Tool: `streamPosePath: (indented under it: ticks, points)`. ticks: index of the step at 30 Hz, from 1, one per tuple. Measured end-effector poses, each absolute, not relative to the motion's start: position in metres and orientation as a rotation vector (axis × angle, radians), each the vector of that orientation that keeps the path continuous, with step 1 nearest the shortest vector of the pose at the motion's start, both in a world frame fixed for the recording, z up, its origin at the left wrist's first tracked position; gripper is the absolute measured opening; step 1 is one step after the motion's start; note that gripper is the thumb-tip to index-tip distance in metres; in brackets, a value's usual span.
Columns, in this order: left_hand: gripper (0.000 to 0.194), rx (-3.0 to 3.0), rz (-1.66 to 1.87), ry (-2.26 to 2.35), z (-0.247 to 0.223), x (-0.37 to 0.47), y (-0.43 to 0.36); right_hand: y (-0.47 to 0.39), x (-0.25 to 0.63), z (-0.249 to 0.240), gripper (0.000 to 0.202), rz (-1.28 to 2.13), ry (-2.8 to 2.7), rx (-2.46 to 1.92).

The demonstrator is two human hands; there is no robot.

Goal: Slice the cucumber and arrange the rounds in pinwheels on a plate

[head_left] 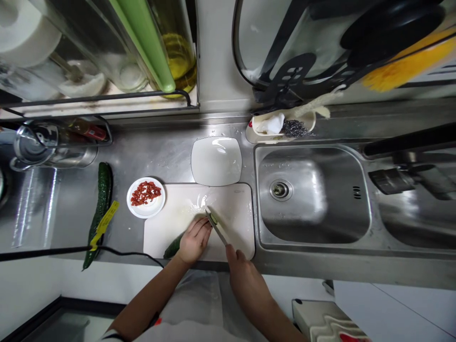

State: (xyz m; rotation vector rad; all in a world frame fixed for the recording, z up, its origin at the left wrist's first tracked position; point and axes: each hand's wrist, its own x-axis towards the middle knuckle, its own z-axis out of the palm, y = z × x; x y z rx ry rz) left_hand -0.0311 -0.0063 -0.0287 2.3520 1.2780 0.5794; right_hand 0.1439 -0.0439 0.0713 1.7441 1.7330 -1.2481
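On the white cutting board [233, 209] lies a dark green cucumber [173, 247], partly hidden under my left hand [194, 239]. The fingers of that hand are curled over it and press it down. My right hand [246, 280] is closed around the handle of a kitchen knife [218, 228]. Its blade stands at the cucumber's cut end, just right of my left fingertips. A pale green cucumber slice [213, 218] shows against the blade. Past the board's far edge sits a white square plate [216, 161] with nothing on it.
A small white bowl [156, 209] of red dried berries overlaps the board's left corner. Farther left lies a whole cucumber [103, 190] with a yellow tag [105, 223]. A black cable [124, 253] crosses the counter's front edge. The steel sink [313, 190] is at the right.
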Motion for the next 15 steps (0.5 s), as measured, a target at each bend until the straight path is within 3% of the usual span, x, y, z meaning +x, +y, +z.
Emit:
streamPosePath:
  ticks: [15]
  points:
    - [0.027,2.367,0.599,1.269,-0.0289,-0.0314,-0.0058,-0.0347,0.1347,0.0638,0.049,-1.183,1.750,1.774]
